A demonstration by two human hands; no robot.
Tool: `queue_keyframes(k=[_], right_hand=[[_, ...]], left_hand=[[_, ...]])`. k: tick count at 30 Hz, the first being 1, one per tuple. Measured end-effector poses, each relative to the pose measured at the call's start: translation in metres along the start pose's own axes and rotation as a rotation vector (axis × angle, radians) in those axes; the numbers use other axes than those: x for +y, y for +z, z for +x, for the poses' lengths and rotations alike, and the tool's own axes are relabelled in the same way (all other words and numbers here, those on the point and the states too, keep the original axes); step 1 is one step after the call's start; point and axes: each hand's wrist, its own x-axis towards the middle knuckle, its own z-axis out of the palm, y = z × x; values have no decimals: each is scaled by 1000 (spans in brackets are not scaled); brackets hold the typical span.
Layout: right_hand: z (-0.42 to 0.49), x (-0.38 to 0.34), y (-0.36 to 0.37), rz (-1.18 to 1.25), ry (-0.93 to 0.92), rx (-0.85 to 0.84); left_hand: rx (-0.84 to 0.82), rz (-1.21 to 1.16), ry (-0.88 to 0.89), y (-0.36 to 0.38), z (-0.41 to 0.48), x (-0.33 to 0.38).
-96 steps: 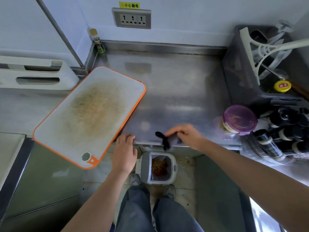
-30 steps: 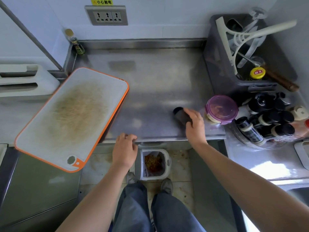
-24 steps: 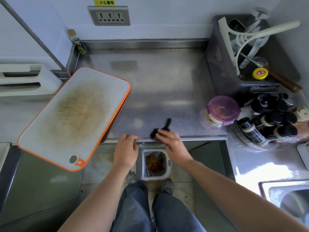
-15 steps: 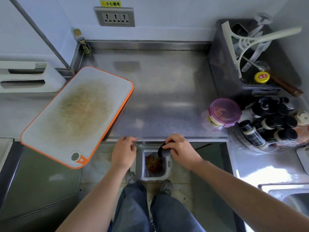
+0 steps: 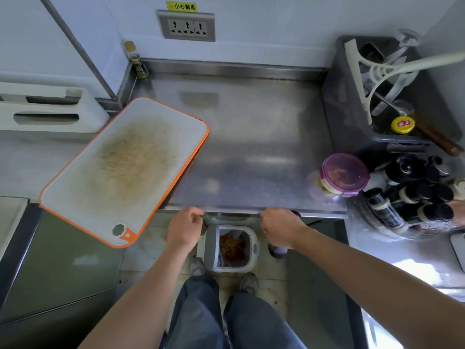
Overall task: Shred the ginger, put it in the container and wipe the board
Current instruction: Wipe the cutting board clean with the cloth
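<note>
The white cutting board with an orange rim lies slanted on the left of the steel counter. Its middle is stained brown, and its near corner hangs over the edge. A round container with a purple lid stands at the counter's right side. My right hand is at the counter's front edge and grips a dark cloth, most of it hidden by the hand. My left hand is at the same edge with loosely curled fingers and holds nothing.
A small white bin with orange-brown scraps stands open on the floor between my hands, above my feet. At the right are a grey rack of utensils and several dark bottles. A thin bottle stands in the back corner.
My right hand swept the dark cloth from beside the container leftward to the front edge over the bin, then shifted slightly right. My left hand stayed at the edge.
</note>
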Motion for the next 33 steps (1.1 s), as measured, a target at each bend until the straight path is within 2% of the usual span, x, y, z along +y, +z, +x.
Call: queue_keyframes(k=[2, 5, 7, 10, 14, 18, 25, 30, 33], right_hand=[[10, 0, -12, 330, 147, 134], [31, -2, -29, 807, 313, 384], [40, -6, -39, 1040, 372, 408], [49, -7, -39, 1207, 428, 345], [63, -11, -33, 1417, 461, 203], [73, -22, -41, 1554, 416, 115], [102, -46, -64, 1769, 279, -63], [114, -61, -85, 1838, 185, -124], [115, -67, -96, 1820, 90, -98]], left_hand=[[14, -312, -228, -2, 1, 5], [79, -1022, -654, -11, -4, 14], [183, -1337, -776, -16, -4, 4], [393, -1656, -790, -25, 1, -13], [539, -1709, -763, -41, 6, -23], [576, -1827, -726, -50, 10, -21], [520, -1989, -523, -69, 7, -17], [471, -2066, -427, -80, -6, -22], [416, -2059, -397, -87, -14, -23]])
